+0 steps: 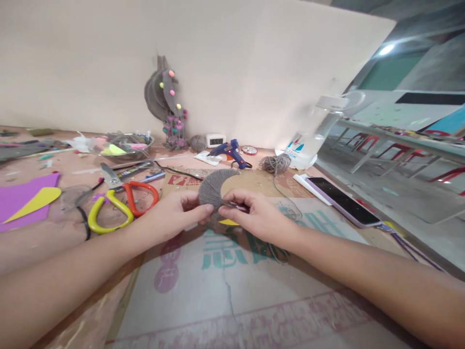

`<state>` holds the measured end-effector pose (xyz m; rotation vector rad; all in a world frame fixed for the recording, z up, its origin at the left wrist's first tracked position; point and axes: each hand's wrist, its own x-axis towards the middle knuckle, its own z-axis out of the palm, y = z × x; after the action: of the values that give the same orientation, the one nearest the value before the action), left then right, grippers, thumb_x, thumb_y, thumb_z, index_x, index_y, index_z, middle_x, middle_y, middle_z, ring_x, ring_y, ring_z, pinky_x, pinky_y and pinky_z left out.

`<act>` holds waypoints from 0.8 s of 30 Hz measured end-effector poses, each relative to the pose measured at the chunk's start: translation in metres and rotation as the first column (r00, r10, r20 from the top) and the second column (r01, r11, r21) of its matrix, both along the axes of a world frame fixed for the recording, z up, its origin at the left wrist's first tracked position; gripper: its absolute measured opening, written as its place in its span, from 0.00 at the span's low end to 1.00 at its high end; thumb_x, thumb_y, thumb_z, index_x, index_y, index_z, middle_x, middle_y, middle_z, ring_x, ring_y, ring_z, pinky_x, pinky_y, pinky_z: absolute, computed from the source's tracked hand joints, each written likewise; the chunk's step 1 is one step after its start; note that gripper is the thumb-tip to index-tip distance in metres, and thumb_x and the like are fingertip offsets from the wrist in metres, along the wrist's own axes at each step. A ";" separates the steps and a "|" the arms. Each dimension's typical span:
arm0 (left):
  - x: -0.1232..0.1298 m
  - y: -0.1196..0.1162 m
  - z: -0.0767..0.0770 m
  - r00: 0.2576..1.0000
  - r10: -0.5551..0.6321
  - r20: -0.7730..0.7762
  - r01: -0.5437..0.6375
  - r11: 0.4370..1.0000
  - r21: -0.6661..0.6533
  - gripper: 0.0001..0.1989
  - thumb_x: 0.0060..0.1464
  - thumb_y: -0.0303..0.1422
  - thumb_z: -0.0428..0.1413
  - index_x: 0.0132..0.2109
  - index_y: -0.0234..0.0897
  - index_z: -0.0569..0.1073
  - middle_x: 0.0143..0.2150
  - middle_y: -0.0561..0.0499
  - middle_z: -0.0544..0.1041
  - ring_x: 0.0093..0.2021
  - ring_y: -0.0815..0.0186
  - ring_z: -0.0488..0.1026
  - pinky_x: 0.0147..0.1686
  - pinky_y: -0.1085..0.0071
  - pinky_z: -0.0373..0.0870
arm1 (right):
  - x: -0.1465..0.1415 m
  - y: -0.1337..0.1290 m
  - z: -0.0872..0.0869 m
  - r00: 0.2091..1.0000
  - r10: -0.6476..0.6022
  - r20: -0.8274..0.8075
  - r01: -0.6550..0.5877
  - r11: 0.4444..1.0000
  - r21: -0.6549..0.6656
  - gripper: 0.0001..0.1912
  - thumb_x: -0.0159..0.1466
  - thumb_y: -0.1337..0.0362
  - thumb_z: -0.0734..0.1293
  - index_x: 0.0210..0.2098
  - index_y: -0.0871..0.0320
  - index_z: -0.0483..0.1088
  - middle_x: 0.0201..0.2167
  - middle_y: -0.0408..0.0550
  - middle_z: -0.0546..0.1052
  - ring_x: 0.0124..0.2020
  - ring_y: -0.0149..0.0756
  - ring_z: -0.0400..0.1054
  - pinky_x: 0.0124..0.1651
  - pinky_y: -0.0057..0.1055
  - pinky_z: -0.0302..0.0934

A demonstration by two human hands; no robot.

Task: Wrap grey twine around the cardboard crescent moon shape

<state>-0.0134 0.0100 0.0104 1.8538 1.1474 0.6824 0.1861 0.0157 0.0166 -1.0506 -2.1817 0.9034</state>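
Note:
A crescent wrapped in grey yarn (212,186) is held upright between both hands over a printed cardboard sheet (203,300). My left hand (181,211) pinches its lower left side, thumb in front. On the right, my right hand (250,213) grips the lower inner edge with thumb and fingers. A yellow piece (228,222) shows under the crescent between the hands. Grey yarn trails below and to the right of my right hand, towards a loose yarn bundle (276,164) behind it.
Yellow-handled scissors (111,213) and red-handled ones (143,198) lie left. A blue glue gun (230,152) sits behind, with a clear bottle (308,135) at the right. A phone (343,201) lies at the right edge. A decorated grey crescent (162,97) hangs on the wall.

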 end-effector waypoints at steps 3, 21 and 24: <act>0.000 0.000 0.003 0.997 0.047 0.067 -0.046 0.999 -0.013 0.12 0.53 0.38 0.50 0.30 0.35 0.71 0.25 0.54 0.72 0.27 0.69 0.69 0.28 0.75 0.64 | 0.008 0.003 0.001 0.999 -0.014 -0.048 0.025 0.970 0.241 0.13 0.62 0.58 0.60 0.42 0.59 0.63 0.34 0.46 0.69 0.32 0.30 0.64 0.34 0.26 0.59; 0.002 -0.004 0.009 0.989 0.103 0.108 -0.097 0.994 -0.060 0.09 0.52 0.35 0.50 0.29 0.36 0.69 0.23 0.55 0.72 0.26 0.68 0.70 0.27 0.74 0.65 | 0.016 0.004 0.000 0.913 -0.140 0.384 -0.197 0.673 0.713 0.11 0.65 0.62 0.57 0.40 0.60 0.67 0.31 0.48 0.72 0.32 0.35 0.63 0.33 0.29 0.52; 0.001 -0.003 0.008 0.990 0.091 0.110 -0.085 0.994 -0.062 0.09 0.52 0.35 0.50 0.30 0.36 0.69 0.24 0.55 0.72 0.27 0.68 0.70 0.29 0.74 0.66 | 0.016 0.004 0.000 0.909 -0.150 0.388 -0.194 0.672 0.715 0.10 0.65 0.62 0.57 0.40 0.60 0.67 0.31 0.48 0.72 0.32 0.35 0.64 0.33 0.30 0.52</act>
<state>-0.0122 0.0073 0.0180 1.7026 1.1683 0.7857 0.2019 0.0193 0.0163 -0.8206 -2.5389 -0.3022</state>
